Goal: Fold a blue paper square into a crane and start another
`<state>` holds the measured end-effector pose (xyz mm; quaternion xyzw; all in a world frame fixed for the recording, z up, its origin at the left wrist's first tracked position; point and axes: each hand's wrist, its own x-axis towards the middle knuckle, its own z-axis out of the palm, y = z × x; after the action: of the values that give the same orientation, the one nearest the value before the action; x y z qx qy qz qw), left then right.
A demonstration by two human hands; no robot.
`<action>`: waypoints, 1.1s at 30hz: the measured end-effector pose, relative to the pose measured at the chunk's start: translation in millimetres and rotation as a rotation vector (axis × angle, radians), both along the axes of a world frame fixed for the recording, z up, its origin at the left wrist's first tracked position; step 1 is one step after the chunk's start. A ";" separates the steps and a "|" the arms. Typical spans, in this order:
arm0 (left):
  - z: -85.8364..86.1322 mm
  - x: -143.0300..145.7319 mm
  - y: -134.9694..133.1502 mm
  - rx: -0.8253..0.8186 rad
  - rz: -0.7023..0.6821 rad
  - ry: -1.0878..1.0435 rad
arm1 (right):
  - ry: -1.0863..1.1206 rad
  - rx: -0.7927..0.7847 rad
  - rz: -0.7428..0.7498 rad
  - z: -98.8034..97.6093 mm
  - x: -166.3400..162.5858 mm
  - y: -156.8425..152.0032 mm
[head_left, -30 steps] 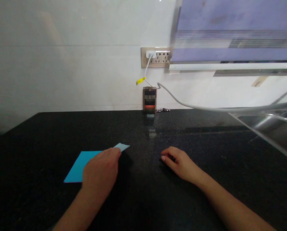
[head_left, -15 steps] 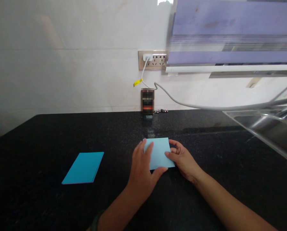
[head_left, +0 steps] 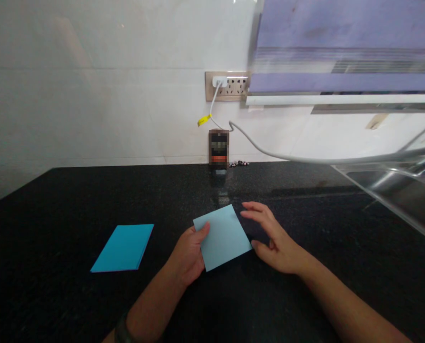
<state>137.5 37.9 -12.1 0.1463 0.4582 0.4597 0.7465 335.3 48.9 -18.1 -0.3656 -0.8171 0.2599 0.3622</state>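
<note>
A square sheet of light blue paper [head_left: 223, 238] is held tilted above the counter; whether it is one layer or folded I cannot tell. My left hand [head_left: 191, 252] grips its left edge, thumb on top and the other fingers hidden beneath. Just off the right edge, my right hand [head_left: 271, 238] is open, with thumb and fingers apart. Its thumb tip is close to the paper's lower right corner. To the left, a stack of brighter blue paper [head_left: 123, 247] lies flat on the counter.
The black counter [head_left: 73, 205] meets a pale tiled wall. A phone-like device [head_left: 219, 148] leans there, below a wall socket [head_left: 227, 86] with a white plug. A grey cable [head_left: 287, 156] runs right toward a metal sink [head_left: 405, 195]. A purple blind [head_left: 340, 28] hangs upper right.
The light blue sheet has turned and shifted slightly left. My left hand has moved from over it to grip its left edge, while my right hand has let go and opened.
</note>
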 end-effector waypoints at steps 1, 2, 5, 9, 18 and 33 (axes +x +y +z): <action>-0.8 -0.4 0.5 -0.007 -0.005 -0.009 | -0.120 0.112 0.074 3.6 1.8 -1.7; -1.8 -0.6 0.8 -0.008 -0.021 -0.024 | -0.222 0.192 0.111 6.4 2.5 -3.5; -4.1 0.2 -0.2 0.035 -0.078 -0.092 | -0.397 0.287 0.157 10.6 -0.4 -7.9; -3.5 1.2 -1.9 0.030 -0.077 -0.111 | -0.473 0.266 0.173 13.2 -4.5 -10.5; -9.0 0.7 -1.7 0.082 -0.140 -0.028 | -0.375 0.198 0.123 14.9 -9.1 -11.1; -18.5 5.0 -12.6 0.358 -0.253 0.208 | -0.022 -0.013 -0.314 2.0 -17.7 -12.6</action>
<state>142.5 25.3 -30.7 0.3791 0.4219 0.4187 0.7092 317.6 36.3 -16.2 -0.4941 -0.7522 0.2013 0.3868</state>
